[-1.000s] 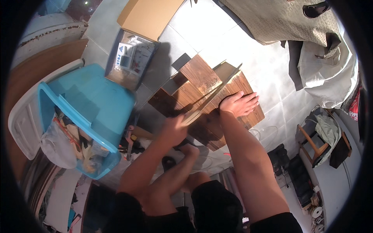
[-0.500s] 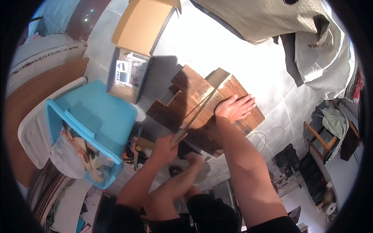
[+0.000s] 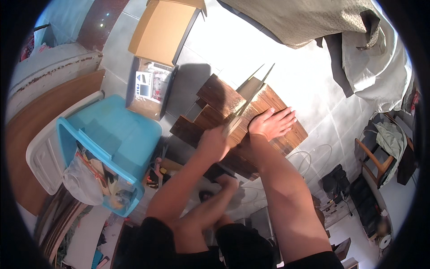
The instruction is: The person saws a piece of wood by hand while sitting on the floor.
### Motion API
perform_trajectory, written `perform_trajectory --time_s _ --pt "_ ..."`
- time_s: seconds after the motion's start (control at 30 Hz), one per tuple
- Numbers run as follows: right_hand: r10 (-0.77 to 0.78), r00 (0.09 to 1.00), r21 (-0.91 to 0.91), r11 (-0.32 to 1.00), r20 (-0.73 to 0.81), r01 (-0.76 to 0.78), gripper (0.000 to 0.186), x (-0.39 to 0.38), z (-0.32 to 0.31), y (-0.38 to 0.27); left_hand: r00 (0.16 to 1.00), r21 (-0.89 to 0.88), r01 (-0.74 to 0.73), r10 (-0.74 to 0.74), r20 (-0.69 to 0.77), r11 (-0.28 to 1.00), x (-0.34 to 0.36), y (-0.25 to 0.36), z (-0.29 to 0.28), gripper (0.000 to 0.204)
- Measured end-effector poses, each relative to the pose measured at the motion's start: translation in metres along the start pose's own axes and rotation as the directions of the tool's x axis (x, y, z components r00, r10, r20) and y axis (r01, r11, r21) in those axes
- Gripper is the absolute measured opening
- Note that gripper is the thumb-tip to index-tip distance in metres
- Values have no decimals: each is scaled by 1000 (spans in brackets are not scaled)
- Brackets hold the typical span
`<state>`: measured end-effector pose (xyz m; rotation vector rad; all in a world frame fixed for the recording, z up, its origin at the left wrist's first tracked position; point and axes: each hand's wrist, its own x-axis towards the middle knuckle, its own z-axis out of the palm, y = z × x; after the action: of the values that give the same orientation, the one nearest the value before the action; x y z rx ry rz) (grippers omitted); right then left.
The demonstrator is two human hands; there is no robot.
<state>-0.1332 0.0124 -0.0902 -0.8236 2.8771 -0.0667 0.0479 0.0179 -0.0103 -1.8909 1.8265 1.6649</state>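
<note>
Left hand (image 3: 214, 142) grips thin plank (image 3: 245, 104), right hand (image 3: 272, 123) flat on brown planks (image 3: 224, 96) nr open cardboard box (image 3: 154, 58)

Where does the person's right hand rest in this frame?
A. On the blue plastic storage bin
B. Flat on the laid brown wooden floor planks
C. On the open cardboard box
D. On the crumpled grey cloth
B: the right hand lies palm down, fingers spread, on the brown wooden floor planks, while the left hand holds a thin plank on edge beside it.
</note>
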Motion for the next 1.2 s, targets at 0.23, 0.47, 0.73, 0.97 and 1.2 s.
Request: perform_trajectory --time_s 0.23,0.47,0.73,0.97,1.2 --pt "-2 999 -3 1000 -44 2 70 2 4 14 994 -18 103 -103 38 994 -71 -25 -11 15" --pt "-20 1000 5 1000 4 20 72 -2 1 8 996 -5 70 -69 51 998 7 4 4 19" --pt "1 1000 -1 1000 -5 -1 71 -2 4 8 991 12 118 -118 66 993 -23 4 -11 16" --pt "-3 998 -19 1000 -56 2 71 7 7 21 996 49 73 -76 55 996 -88 -33 -15 19" --pt "-3 1000 -8 1000 -6 3 72 0 8 10 992 76 104 -108 58 992 -5 0 4 22"
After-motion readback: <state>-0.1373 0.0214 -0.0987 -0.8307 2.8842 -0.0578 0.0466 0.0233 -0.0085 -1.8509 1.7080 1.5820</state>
